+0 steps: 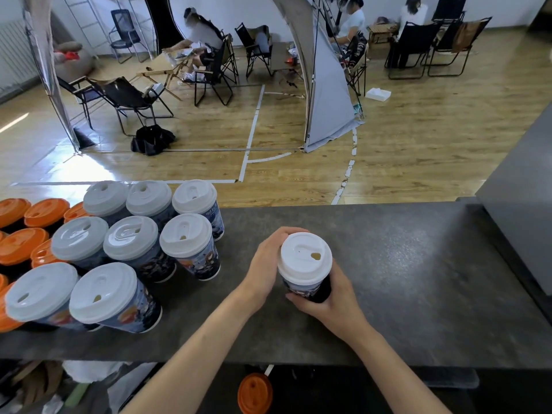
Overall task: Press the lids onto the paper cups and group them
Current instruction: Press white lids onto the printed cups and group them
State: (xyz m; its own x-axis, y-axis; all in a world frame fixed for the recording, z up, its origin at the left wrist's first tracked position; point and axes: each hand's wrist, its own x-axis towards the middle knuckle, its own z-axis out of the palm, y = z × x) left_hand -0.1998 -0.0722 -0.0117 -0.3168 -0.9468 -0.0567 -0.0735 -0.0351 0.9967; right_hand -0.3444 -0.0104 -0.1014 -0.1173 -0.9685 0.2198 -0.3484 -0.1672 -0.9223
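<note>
Centre of the frame, our left grip [265,264] and right grip [331,306] both wrapped round one white-lidded cup [304,273] between them, over the tabletop [418,279], grouped cups [131,237] at left

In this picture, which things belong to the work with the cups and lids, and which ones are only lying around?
Part of the job:
- cup with white lid, held by the left hand and right hand
- group of white-lidded cups
- orange-lidded cups
- counter

Just lying about:
- orange lid below the counter
- folding chairs
- white box on the floor
</note>
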